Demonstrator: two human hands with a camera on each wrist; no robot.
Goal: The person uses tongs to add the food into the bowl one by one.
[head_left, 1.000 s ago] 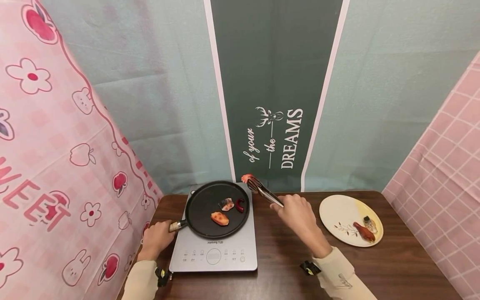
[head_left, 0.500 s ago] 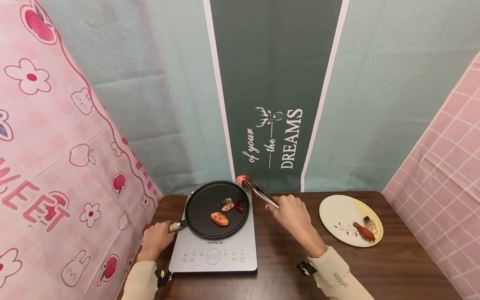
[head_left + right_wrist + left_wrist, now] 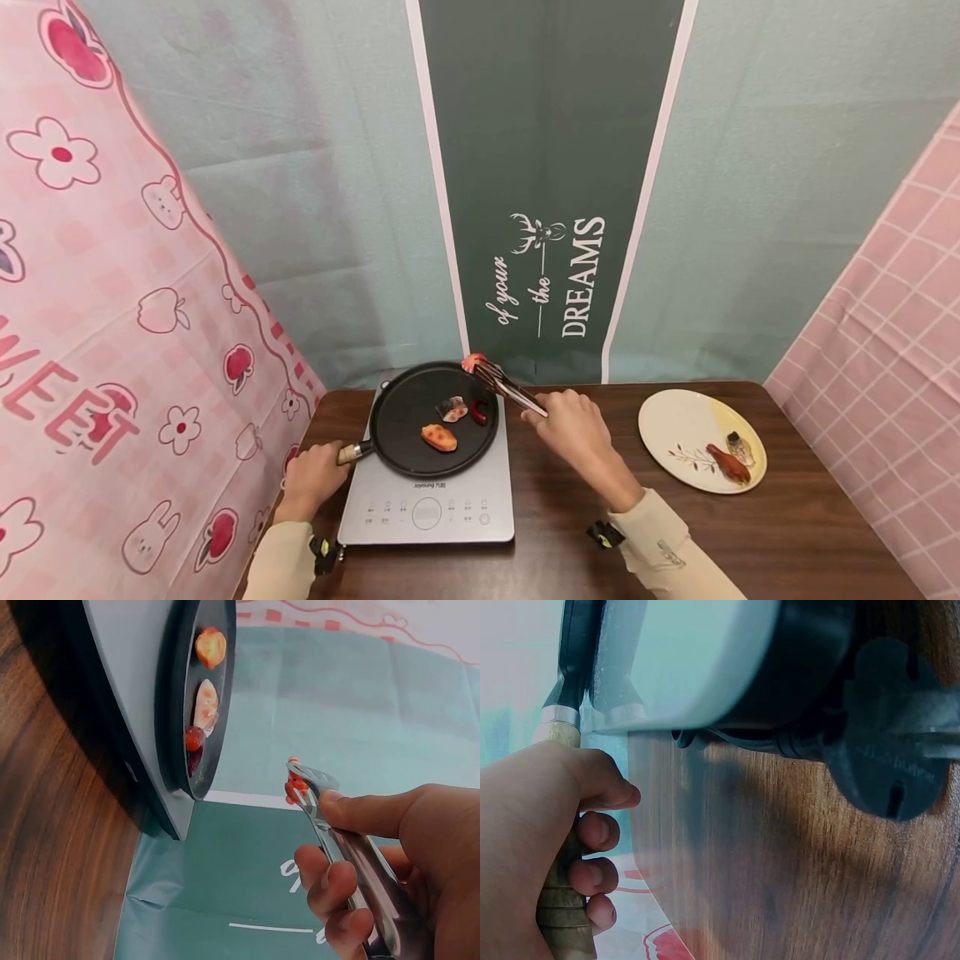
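Note:
My left hand (image 3: 315,479) grips the wooden handle (image 3: 562,911) of a round black frying pan (image 3: 408,392), fingers curled round it in the left wrist view. In the pan lie an orange-brown oval piece of food (image 3: 439,437), a piece of fish with dark skin (image 3: 452,408) and a curved dark red piece (image 3: 478,410). My right hand (image 3: 573,429) holds metal tongs (image 3: 513,392), thumb on one side and fingers on the other. Between the tongs' tips is a small red-and-white piece, shrimp-like (image 3: 294,787), above the pan's far right rim.
Under the pan stands a silver induction cooker (image 3: 427,533) on the brown wooden table (image 3: 570,517). At the right, a cream-and-yellow plate (image 3: 667,417) bears a chicken drumstick (image 3: 727,464) and another fish piece (image 3: 740,447). Printed curtains (image 3: 300,208) hang close behind the table.
The right hand has moved left with the tongs, carrying the red-and-white piece from beside the pan to over its far right rim. The left hand and pan stay put.

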